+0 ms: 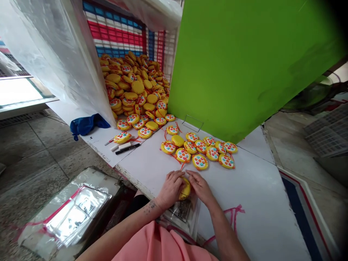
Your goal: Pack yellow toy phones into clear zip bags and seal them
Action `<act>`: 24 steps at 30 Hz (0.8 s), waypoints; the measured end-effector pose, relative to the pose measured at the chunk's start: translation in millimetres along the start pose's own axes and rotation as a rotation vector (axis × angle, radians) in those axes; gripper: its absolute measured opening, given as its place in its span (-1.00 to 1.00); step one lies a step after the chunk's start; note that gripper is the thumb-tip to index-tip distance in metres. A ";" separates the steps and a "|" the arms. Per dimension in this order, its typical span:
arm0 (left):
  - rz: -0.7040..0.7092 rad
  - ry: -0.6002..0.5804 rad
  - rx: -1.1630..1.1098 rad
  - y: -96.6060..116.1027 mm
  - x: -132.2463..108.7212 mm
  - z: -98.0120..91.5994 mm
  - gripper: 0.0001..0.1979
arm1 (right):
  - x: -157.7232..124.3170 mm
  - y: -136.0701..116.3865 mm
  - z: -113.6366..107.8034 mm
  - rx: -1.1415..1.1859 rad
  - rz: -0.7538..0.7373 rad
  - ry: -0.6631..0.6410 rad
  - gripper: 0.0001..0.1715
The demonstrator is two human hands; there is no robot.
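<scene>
Near the table's front edge, my left hand (172, 189) grips a round yellow toy (185, 189), plain side up. My right hand (200, 186) curls against its other side, fingertips close to the orange string (183, 165) at its top; its thumb is hidden. Beneath the hands lies a clear plastic bag (194, 217) with a dark printed sheet. Just beyond, several similar toys (200, 162) lie in a loose cluster, most showing white faces with coloured dots.
A large heap of these toys (137, 87) spills from a plastic-draped crate (119, 32). Beside it stands a green panel (231, 65). A black marker (127, 149), a white block (124, 145) and a blue cloth (88, 125) lie left. Clear packs (78, 212) rest on a box below.
</scene>
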State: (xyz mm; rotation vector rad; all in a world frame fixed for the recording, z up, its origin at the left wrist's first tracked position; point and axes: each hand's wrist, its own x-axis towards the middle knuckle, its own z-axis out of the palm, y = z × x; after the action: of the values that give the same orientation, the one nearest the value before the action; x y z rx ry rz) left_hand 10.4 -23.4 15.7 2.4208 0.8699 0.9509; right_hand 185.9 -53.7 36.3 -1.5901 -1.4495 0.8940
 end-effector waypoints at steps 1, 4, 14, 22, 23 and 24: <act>-0.015 -0.006 -0.026 -0.8 0.3 0.7 -0.93 | -2.2 3.6 -6.3 -0.070 0.029 0.108 -0.44; -0.056 -0.029 -0.104 -2.8 1.6 2.4 -0.94 | -12.1 15.6 -21.8 -0.145 0.171 0.168 -0.42; -0.193 -0.283 -0.068 8.6 22.4 -22.0 -0.89 | -25.2 13.9 13.4 0.051 0.098 0.173 -0.51; -0.219 -0.057 -0.339 20.5 11.7 -39.8 -0.84 | -36.8 -21.3 19.0 0.452 0.152 0.232 -0.29; -0.266 0.021 -0.368 17.8 9.3 -41.7 -0.76 | -38.4 -23.8 19.0 0.486 0.149 0.252 -0.27; -0.332 0.075 -0.417 14.6 7.1 -43.1 -0.67 | -39.7 -25.9 19.0 0.503 0.144 0.275 -0.26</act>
State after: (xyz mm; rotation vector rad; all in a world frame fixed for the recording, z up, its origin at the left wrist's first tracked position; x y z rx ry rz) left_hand -10.3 -23.5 56.8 1.8349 0.9525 0.9833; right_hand 153.7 -90.6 50.9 -1.3770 -0.8431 0.9844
